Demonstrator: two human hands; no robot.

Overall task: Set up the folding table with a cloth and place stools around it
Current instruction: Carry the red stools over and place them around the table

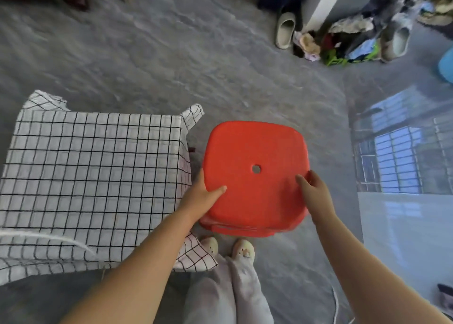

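Note:
A red plastic stool with a small round hole in its seat is held just right of the table. My left hand grips the seat's left edge, thumb on top. My right hand grips the seat's right edge, thumb lying on the seat. The stool's legs are hidden beneath the seat. The folding table at the left is covered by a white cloth with a black grid, whose corners hang over the edges.
Grey concrete floor lies beyond the stool. Slippers and a heap of clothes and shoes sit at the back right. A glossy reflective surface lies at the right. My feet stand just below the stool.

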